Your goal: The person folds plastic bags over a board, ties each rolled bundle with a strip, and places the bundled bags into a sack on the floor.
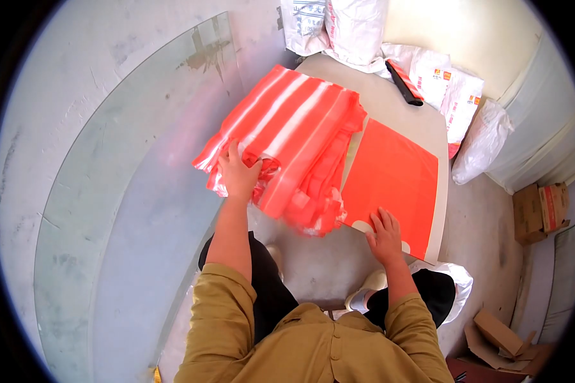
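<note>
A thick stack of red and white striped plastic bags [294, 118] lies at the middle of the table, its near edge hanging over the front. My left hand [239, 172] is at the stack's near left edge, thumb and fingers closed on the striped plastic. To the right, a flat red sheet [393, 185] covers part of the table [440, 217]. My right hand [384, 236] rests on the sheet's near edge with its fingers spread, holding nothing.
White printed sacks [428, 73] stand behind the table, with a black and red roll [404, 83] before them. A glass panel [134, 166] leans on the left wall. Cardboard boxes [538, 214] sit at right, and opened cardboard [501, 341] lies at lower right.
</note>
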A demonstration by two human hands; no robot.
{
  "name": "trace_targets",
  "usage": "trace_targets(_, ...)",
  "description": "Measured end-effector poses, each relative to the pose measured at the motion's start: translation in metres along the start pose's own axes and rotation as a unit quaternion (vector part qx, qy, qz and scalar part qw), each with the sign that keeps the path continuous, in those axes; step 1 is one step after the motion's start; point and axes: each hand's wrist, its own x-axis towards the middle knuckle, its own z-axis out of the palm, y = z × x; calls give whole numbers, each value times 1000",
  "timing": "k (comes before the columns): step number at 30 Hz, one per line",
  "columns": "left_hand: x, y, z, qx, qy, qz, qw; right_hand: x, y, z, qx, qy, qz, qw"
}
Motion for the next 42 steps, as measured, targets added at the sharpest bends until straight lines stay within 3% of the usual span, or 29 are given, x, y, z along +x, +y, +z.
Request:
trace_targets(4, -6, 1, 1, 96, 16, 63, 993, 0, 1, -1, -4, -2, 0, 1000)
trace_targets(13, 9, -10, 5, -3, 92, 111, 990, 0, 0, 0, -5, -7, 9, 1000)
trace_targets(19, 15, -8, 4, -113, 46, 69, 990, -1, -2, -2, 0, 6, 6, 1000)
trace_targets(25, 18, 14, -4, -191, 55, 86, 976, 0, -4, -4, 1, 11, 4, 1000)
trace_targets(32, 6, 41, -13, -198, -6, 126, 972, 0, -2, -5, 20, 14, 6, 1000)
trace_targets(35, -3, 54, -18, -212, -34, 134, 967, 4, 16, 17, 91, 31, 51, 994)
trace_targets(37, -8, 57, -21, -243, -65, 125, 960, 21, -3, 12, 295, -9, 115, 949)
trace_targets(40, -14, 63, -21, -257, -61, 146, 953, 54, -54, 1, 575, -53, 168, 799)
trace_targets(42, -17, 65, -21, -305, -93, 109, 942, 78, -81, 0, 670, -49, 202, 712)
